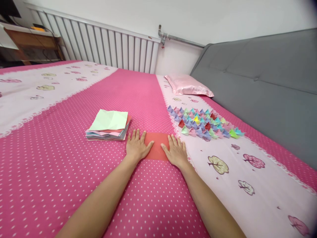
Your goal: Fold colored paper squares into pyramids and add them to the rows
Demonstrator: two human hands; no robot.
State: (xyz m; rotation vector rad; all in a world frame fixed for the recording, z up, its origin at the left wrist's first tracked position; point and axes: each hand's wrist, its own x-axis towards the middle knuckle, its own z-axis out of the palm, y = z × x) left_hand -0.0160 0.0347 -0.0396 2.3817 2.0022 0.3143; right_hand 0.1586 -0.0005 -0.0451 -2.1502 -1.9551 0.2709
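Note:
A red sheet of paper (157, 145) lies flat on the pink dotted bedspread (74, 172). My left hand (137, 146) presses flat on its left edge, fingers stretched out. My right hand (175, 151) lies flat on its right edge, fingers also spread. Just left of my left hand sits a stack of coloured paper sheets (109, 126) with a pale green creased sheet on top. To the right, several small folded paper shapes (204, 123) in many colours lie in rows on the white part of the spread.
A pink satin pillow (188, 86) lies at the back by the grey padded headboard (267, 86). A white radiator (104, 43) runs along the far wall. A wooden shelf (29, 41) stands at the far left.

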